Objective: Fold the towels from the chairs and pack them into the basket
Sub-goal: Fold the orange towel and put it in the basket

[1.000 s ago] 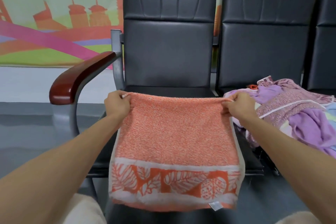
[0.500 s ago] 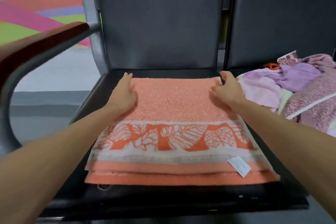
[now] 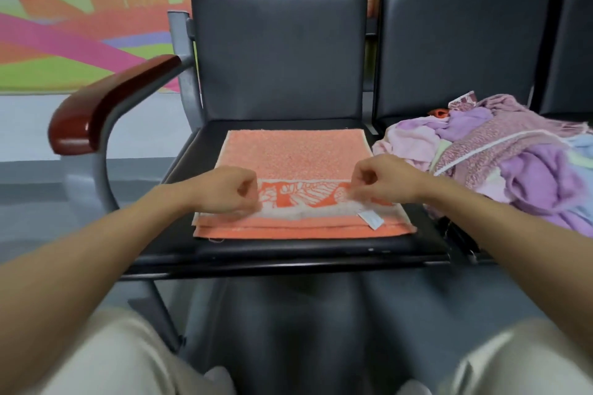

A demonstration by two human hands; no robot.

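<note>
An orange towel (image 3: 298,160) with a leaf-pattern band lies folded flat on the seat of the left black chair (image 3: 279,51). My left hand (image 3: 229,191) is curled over the towel's near left part, its fingers pinching the cloth there. With curled fingers, my right hand (image 3: 383,181) pinches the leaf band near the right side. A white label (image 3: 371,220) sticks out at the near right corner. A heap of purple and pink towels (image 3: 500,154) lies on the chair to the right. No basket is in view.
A red-brown wooden armrest (image 3: 106,106) on a grey metal frame stands left of the seat. A colourful mural (image 3: 64,26) covers the wall behind. The floor (image 3: 305,324) is grey, and my knees in light trousers show at the bottom edge.
The towel, held up by its top corners a second ago, now lies folded on the seat. Both hands moved from its far corners to the near band and curled onto it.
</note>
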